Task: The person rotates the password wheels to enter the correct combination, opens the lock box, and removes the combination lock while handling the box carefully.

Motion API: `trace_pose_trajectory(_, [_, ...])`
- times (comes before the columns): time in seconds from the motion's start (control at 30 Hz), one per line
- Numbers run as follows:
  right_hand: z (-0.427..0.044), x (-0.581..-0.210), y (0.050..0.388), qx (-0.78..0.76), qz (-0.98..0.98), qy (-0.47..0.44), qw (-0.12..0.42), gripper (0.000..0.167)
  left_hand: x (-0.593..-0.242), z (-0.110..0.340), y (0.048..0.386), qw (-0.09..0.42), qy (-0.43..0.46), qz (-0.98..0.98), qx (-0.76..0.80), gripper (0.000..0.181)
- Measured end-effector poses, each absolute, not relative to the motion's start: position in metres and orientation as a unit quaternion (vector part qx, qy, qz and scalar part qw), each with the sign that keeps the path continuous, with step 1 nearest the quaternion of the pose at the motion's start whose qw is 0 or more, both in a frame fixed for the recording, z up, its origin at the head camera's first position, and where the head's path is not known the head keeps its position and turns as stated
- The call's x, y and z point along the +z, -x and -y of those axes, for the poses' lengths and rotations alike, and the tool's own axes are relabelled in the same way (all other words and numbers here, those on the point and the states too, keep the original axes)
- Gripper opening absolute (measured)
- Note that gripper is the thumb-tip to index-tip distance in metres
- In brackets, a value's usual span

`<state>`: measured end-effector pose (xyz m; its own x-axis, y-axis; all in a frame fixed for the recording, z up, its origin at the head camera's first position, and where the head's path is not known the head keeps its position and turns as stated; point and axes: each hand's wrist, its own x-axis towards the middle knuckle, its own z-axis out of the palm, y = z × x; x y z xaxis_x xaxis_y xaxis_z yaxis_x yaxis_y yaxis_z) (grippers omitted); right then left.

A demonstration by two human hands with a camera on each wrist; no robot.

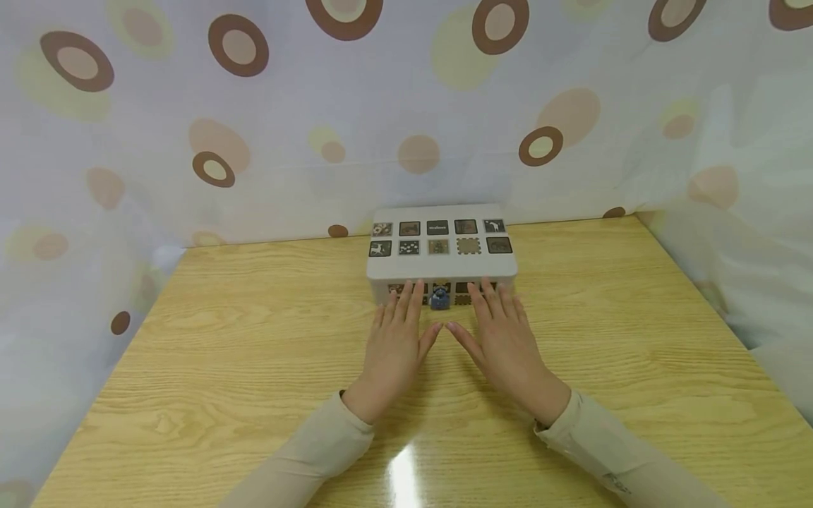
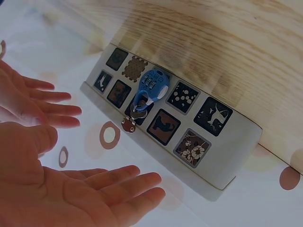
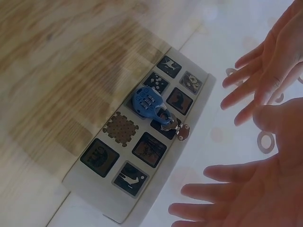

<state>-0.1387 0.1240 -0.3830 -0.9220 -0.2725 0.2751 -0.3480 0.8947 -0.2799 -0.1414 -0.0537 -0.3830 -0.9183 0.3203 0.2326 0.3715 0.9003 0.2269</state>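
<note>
A white box (image 1: 441, 264) with small picture squares on its lid and front stands at the back middle of the table. From the metal hasp (image 2: 128, 125) on its front hangs a blue combination padlock (image 2: 153, 85), its number dials showing in both wrist views. My left hand (image 1: 395, 346) hovers before the box's left front, fingers straight and spread. Mirroring it, my right hand (image 1: 504, 346) is at the right front, fingers extended too. Both thumbs point inward, close together below the padlock (image 1: 440, 298). Neither hand holds anything, and the wrist views show both apart from the padlock.
The wooden table (image 1: 254, 353) stretches to both sides of the box and toward me. Behind it hangs a white curtain (image 1: 368, 92) with brown and yellow circles, meeting the table's back edge just past the box. More pale cloth (image 1: 749, 212) covers the right side.
</note>
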Motion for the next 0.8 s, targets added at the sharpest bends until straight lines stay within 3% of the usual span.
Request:
trace_pose_trajectory(0.23, [-0.124,-0.384,0.141,0.182,0.959,-0.172,0.133,0.069,-0.386,0.052,0.145,0.097,0.186,0.963,-0.168,0.065])
trace_pose_trajectory(0.43, [-0.123,-0.386,0.145,0.196,0.958,-0.173,0.121,0.067,-0.384,0.049,0.146,0.094,0.179,0.958,-0.202,0.064])
trace_pose_trajectory(0.8, [-0.122,-0.386,0.151,0.218,0.957,-0.166,0.093,0.062,-0.387,0.044,0.151,0.133,0.172,0.950,-0.225,0.055])
